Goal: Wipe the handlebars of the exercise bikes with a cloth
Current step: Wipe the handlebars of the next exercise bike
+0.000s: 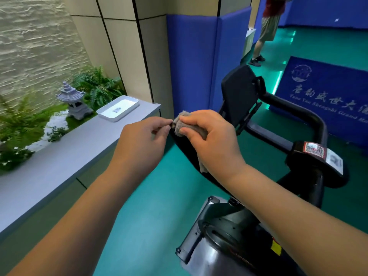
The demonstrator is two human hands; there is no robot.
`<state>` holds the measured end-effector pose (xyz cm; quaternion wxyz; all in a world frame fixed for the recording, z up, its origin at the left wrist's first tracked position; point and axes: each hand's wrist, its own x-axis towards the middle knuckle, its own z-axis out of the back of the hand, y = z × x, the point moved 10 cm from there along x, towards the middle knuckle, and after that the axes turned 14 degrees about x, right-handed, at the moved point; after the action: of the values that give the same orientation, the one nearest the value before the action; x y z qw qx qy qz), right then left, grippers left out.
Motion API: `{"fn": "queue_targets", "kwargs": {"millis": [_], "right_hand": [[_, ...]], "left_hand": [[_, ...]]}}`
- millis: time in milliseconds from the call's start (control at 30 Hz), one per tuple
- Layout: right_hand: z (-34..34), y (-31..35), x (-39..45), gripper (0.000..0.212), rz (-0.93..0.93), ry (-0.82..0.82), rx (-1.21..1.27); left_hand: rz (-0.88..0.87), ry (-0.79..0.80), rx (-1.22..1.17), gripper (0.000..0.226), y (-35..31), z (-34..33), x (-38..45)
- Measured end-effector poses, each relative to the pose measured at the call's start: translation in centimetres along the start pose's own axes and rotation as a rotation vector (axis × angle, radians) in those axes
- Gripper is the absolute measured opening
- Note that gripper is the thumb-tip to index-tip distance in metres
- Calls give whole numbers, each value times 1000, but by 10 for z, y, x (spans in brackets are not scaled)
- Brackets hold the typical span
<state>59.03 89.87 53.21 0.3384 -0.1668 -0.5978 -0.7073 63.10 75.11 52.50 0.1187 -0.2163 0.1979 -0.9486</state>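
While two bare forearms reach forward from the bottom edge, the black and silver body of the exercise bike [223, 232] is seen nearest, low and right of centre, standing on the green floor [143, 206]. Further up, the right hand [211, 142] is curled over a grey cloth [182, 124], which is gripped and pressed onto the left arm of the black handlebars [310, 116]; a loose end of the cloth is seen hanging under the wrist. Just to the left, the left hand [143, 140] is held with its fingers bent, and an edge of the same cloth is pinched between thumb and forefinger. The right arm of the handlebars is left uncovered, and a pad with printed code labels [318, 154] is fixed at the middle of the bar. Behind the hands a black console [239, 92] is mounted, tilted. To the left, a grey table [59, 156] is seen, on which a white tray [118, 108] rests. Beyond it, ferns [97, 86] and a small stone lantern [74, 102] are set before a rough stone wall. Blue padding [191, 56] is wrapped round a pillar, a blue sign [328, 96] stands on the right, and the legs of another person [262, 36] are visible far off.
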Motion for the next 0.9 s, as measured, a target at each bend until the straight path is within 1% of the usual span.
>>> {"fn": "queue_targets", "kwargs": {"millis": [133, 233, 333, 433, 533, 600, 667, 733, 800, 900], "right_hand": [[5, -11, -19, 21, -51, 84, 29], [20, -18, -43, 19, -107, 109, 26], [20, -21, -40, 18, -176, 54, 64], [8, -17, -15, 20, -181, -33, 43], [-4, -31, -5, 21, -334, -9, 116], [-2, -35, -12, 21, -408, 40, 131], [2, -35, -27, 23, -494, 89, 207], [7, -35, -36, 25, -562, 80, 269], [6, -38, -31, 21, -555, 49, 243], [-7, -40, -11, 17, -491, 40, 187]], "left_hand": [[29, -15, -8, 22, 2, 1, -3], [44, -37, 11, 23, 2, 1, -6], [22, -60, 44, 24, -4, 3, -7], [0, -58, 79, 25, -8, 5, -7], [-9, -48, 99, 26, -9, 5, -8], [-11, -55, 92, 26, -7, 5, -9], [-7, -65, 80, 26, -6, 6, -11], [-14, -72, 79, 26, -6, 5, -12], [-35, -78, 97, 27, -8, 5, -13], [-49, -84, 115, 28, -10, 6, -11]]}}
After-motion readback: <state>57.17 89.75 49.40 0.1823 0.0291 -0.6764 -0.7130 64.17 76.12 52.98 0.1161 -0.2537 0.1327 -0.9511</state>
